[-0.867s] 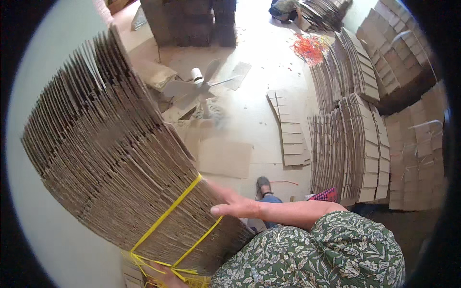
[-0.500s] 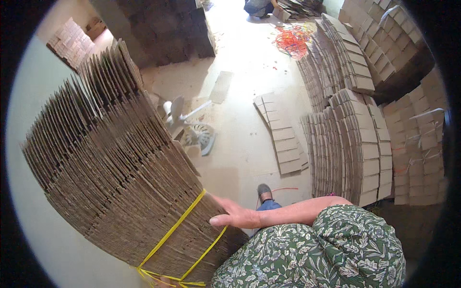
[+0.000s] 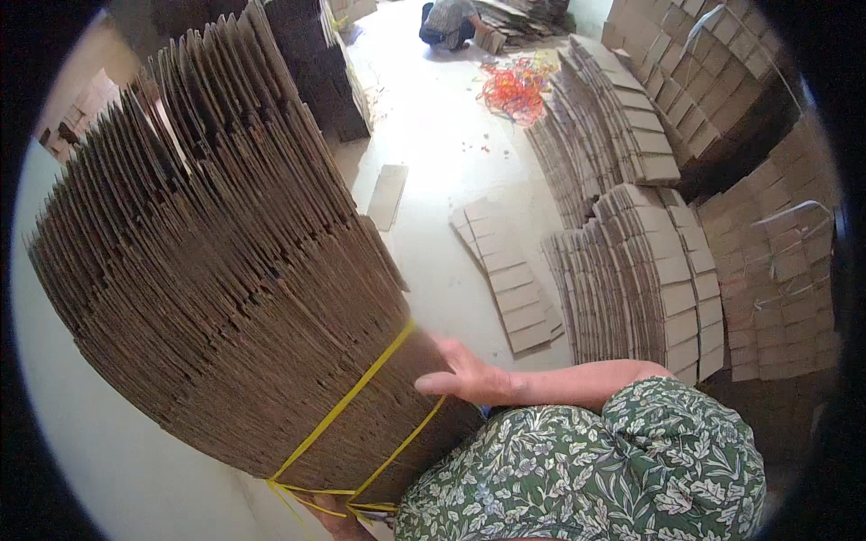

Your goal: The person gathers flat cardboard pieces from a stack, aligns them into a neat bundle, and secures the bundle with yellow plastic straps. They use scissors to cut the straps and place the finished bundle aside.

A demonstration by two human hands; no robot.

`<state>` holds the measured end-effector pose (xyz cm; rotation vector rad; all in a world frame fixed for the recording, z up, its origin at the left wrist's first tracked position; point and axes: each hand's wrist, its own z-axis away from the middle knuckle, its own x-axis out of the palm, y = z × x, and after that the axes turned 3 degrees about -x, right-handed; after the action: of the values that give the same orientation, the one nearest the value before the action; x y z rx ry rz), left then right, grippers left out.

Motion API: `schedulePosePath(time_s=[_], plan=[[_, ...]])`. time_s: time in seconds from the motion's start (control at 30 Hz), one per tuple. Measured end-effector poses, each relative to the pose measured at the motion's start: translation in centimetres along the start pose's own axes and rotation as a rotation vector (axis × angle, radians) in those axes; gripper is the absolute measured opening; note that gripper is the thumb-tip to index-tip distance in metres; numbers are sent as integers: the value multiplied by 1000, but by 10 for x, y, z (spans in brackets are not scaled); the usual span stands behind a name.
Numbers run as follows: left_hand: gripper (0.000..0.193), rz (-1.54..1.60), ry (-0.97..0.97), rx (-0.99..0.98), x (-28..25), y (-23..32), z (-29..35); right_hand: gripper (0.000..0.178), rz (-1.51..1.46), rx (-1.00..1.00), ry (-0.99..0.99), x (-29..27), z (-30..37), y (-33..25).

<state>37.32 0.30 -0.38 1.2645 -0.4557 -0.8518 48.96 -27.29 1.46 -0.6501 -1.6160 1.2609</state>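
Observation:
A large bundle of brown corrugated cardboard sheets [image 3: 207, 298] fills the left side, its many thin edges facing up. A yellow strap [image 3: 352, 394] runs around its near end, with loose ends at the lower corner. My right hand [image 3: 465, 374] grips the bundle's right side between the strap's two bands, thumb on top and other fingers partly hidden down the side. At the bundle's lower edge, below the strap's knot, my left hand [image 3: 332, 512] is closed on the bundle; most of its fingers are hidden.
Stacks of folded cardboard [image 3: 622, 279] line the right, with taller piles [image 3: 767, 270] behind. Flat cardboard pieces [image 3: 510, 279] lie on the floor, and a tangle of red and yellow straps [image 3: 514, 90] lies farther off. A person [image 3: 448, 22] crouches at the far end.
The bundle has risen and now covers the fan and my foot from view. Both hands have moved with it, keeping their hold. The floor scene has shifted left.

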Motion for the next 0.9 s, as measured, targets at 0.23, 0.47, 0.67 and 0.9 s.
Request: schedulePosePath(time_s=[0.23,0.47,0.67,0.9], plan=[[85,-18,-63,21,28,16,-23,78,-1,-14,67,-17,-17,-10],[87,-60,-87,56,95,28,-49,78,-120,16,68,-75,-56,1],[90,-69,-142,62,184,52,-71,78,-92,32,114,-146,-95,-35],[92,-57,-219,88,278,82,-80,76,-56,-33,152,-230,-127,-91]])
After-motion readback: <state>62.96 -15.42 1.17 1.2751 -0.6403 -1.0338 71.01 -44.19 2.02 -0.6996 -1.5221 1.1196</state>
